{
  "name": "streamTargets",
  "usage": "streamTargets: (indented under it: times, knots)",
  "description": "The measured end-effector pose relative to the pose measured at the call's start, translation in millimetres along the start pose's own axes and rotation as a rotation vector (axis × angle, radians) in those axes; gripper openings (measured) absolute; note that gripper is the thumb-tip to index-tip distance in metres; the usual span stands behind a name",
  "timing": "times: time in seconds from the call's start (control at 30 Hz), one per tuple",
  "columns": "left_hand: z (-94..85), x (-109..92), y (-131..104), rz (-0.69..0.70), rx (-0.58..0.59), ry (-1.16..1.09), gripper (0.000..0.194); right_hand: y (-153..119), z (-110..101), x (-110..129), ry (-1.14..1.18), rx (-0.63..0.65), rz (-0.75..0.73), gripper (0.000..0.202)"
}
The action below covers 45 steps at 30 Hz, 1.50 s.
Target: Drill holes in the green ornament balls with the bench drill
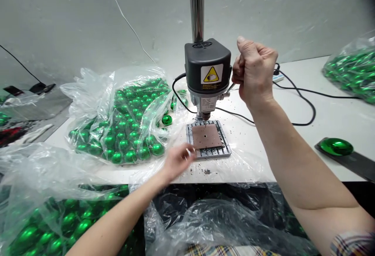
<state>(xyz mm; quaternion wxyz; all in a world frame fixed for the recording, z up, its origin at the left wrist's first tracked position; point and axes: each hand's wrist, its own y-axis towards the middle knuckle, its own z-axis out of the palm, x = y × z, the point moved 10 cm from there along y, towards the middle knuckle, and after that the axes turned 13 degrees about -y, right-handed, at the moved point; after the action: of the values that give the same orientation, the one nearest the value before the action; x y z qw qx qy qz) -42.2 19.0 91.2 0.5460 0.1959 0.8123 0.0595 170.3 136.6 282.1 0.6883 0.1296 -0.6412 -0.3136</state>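
Note:
In front of me stands a small bench drill press (207, 59) with a black motor housing on a steel column. My right hand (255, 68) is closed around its feed lever (232, 88), at the right of the housing. A drill bit points down over a brown square pad (202, 139) with a hole near its middle, lying on the slotted metal base (215, 153). My left hand (179, 159) is at the front left corner of the base, its fingers smeared by motion; I cannot see anything held. One shiny green ball (166, 120) lies left of the base.
A clear plastic bag of green balls (125, 131) lies left on the white table (249, 139). Another open bag (58, 224) is below the edge. At right are a green ball on a dark strip (363, 165), a black cable (313, 109) and a further bag (351, 66).

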Motion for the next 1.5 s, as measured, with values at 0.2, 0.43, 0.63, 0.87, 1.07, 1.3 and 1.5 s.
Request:
streamTargets:
  times: [0.2, 0.43, 0.63, 0.87, 1.07, 1.3, 1.5]
  knots:
    - [-106.0, 90, 99, -0.388, -0.327, 0.517, 0.034, 0, -2, 0, 0.016, -0.022, -0.017, 0.059]
    - [-101.1, 109, 116, -0.402, -0.249, 0.577, 0.039, 2, -1, -4, -0.021, 0.008, 0.014, 0.056]
    - [-66.1, 27, 63, -0.061, -0.449, -0.015, 0.054, 7, 0, -5, -0.018, -0.008, 0.019, 0.057]
    - [28.0, 65, 15, -0.587, -0.197, -0.990, 0.049, 11, 3, -11, -0.052, 0.028, 0.029, 0.053]
    - [28.5, 75, 18, -0.590, -0.264, -1.155, 0.034, 5, 2, -9, -0.031, 0.005, 0.066, 0.058]
    - [28.7, 86, 22, -0.595, -0.347, -1.147, 0.040, 4, 3, -10, 0.028, 0.028, 0.083, 0.066]
    - [7.0, 83, 36, -0.362, -0.370, -0.751, 0.067, 3, 3, -6, -0.001, 0.059, 0.030, 0.065]
